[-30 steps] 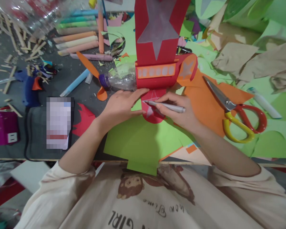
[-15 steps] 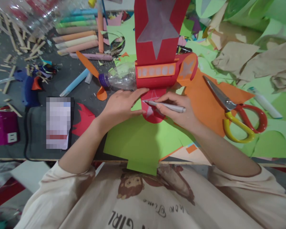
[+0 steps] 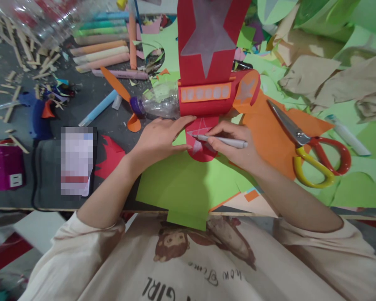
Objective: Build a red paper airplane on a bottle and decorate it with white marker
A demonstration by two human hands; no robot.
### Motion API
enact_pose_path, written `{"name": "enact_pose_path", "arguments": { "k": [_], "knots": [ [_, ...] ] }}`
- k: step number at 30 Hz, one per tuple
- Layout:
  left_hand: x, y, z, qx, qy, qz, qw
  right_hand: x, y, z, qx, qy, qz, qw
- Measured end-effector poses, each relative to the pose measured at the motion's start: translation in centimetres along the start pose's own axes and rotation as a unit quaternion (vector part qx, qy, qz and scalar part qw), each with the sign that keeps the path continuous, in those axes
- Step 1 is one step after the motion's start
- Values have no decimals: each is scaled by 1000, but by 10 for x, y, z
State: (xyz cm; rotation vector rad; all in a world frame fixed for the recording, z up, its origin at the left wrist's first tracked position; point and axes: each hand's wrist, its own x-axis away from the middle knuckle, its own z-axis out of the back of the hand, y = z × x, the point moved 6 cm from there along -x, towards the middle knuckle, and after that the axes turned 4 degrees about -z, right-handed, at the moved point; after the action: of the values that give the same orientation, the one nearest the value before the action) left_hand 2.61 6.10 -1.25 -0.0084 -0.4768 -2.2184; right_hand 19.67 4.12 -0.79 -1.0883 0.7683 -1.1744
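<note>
A bottle model [image 3: 163,100] wrapped in red paper lies across the middle, with an orange propeller [image 3: 116,85] at its purple cap. Its upper red wing [image 3: 219,65] bears a large silver star. The lower red wing [image 3: 203,155], with a partly coloured star outline, lies over green paper [image 3: 175,179]. My left hand [image 3: 159,138] rests spread at this wing's left edge, thumb and index finger touching it. In my right hand [image 3: 235,142] is a silver marker [image 3: 230,141], its tip on the star outline.
Red-and-yellow-handled scissors [image 3: 303,140] lie at right on orange [image 3: 269,133] and green paper. A phone [image 3: 77,161], a blue glue gun [image 3: 39,117] and a purple box [image 3: 6,167] are at left. Several markers [image 3: 103,54] and wood sticks [image 3: 15,42] lie behind.
The marker in my right hand has shifted slightly right and down over the star outline. My left hand stays in place.
</note>
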Motion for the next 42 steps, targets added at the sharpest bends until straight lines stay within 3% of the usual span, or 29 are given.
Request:
{"name": "enact_pose_path", "arguments": {
  "k": [27, 42],
  "knots": [
    [0, 0, 1, 18, 2, 0, 1000, 0, 1, 1, -5, 5, -12, 1000],
    [0, 2, 2, 11, -2, 7, 1000, 4, 4, 6, -56, 40, -26, 997]
  ]
}}
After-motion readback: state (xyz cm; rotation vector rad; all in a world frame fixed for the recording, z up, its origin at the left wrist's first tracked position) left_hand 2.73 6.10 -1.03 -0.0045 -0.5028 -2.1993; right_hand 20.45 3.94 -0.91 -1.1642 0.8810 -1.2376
